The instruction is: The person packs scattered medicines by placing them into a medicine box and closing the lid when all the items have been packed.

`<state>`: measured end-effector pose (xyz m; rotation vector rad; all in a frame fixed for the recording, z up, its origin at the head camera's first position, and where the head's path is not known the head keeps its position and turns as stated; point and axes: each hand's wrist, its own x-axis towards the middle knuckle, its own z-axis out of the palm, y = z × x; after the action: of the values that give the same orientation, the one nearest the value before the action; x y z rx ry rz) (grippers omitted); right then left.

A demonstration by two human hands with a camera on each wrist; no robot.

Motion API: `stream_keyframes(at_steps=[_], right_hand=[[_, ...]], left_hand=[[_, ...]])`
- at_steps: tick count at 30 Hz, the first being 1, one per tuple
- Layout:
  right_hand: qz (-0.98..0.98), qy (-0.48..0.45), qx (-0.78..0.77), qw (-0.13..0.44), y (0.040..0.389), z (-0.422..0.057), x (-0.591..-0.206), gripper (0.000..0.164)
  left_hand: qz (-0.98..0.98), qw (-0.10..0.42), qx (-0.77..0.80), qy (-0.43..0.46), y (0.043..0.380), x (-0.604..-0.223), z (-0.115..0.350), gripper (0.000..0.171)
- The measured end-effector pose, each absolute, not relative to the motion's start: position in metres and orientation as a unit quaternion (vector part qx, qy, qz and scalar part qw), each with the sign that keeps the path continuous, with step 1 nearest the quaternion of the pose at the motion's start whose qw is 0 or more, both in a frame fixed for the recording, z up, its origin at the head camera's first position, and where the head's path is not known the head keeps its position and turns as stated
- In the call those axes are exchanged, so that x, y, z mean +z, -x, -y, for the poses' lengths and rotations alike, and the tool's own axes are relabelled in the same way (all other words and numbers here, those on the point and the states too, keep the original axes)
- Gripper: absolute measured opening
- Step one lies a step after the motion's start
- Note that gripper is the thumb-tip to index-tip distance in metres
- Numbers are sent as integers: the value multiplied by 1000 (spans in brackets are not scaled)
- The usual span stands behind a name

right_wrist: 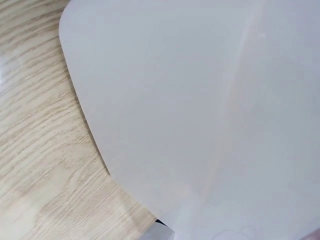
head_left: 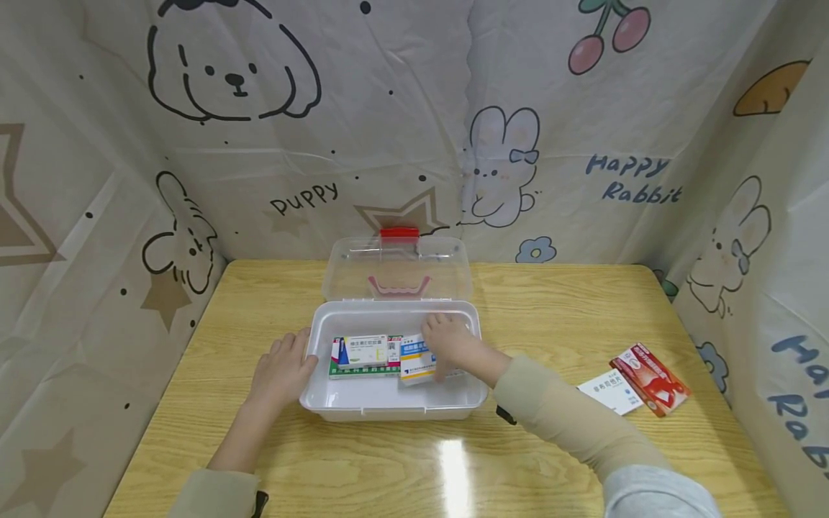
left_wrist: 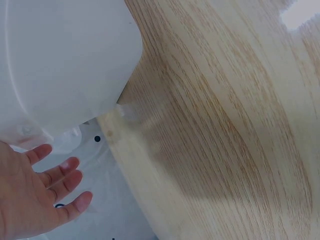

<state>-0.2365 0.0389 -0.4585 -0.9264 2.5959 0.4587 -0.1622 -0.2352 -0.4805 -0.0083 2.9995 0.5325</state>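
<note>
A white plastic storage box [head_left: 337, 399] stands on the table with its clear lid [head_left: 350, 262] swung back. My left hand [head_left: 281, 367] rests against its left wall, fingers fairly straight; in the left wrist view the left hand [left_wrist: 30, 195] shows spread fingers beside the wall. Inside the box my right hand [head_left: 450, 342] holds a blue, white and yellow medicine box [head_left: 416, 363] by its right end, which the hand covers. Left of it lie a white medicine box [head_left: 365, 351] and, under that, a green-edged medicine box [head_left: 363, 372]. The right wrist view shows the box's outer wall [right_wrist: 150, 100], with the hand hidden.
On the right of the wooden table [head_left: 531, 467] lie a white medicine box [head_left: 612, 392] and a red medicine box [head_left: 650, 378], their edges overlapping. A printed cloth [head_left: 388, 144] hangs behind and at both sides. The lid carries a red latch [head_left: 399, 233].
</note>
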Motion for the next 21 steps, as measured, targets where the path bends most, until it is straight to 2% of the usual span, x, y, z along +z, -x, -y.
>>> stream_keyframes(at_steps=[15, 21], right_hand=[[-911, 334, 110, 216, 235, -41, -460, 112], [-894, 376, 111, 215, 235, -40, -464, 97]], left_hand=[[-982, 45, 181, 5, 162, -483, 236, 56], [-983, 48, 179, 4, 163, -483, 236, 57]])
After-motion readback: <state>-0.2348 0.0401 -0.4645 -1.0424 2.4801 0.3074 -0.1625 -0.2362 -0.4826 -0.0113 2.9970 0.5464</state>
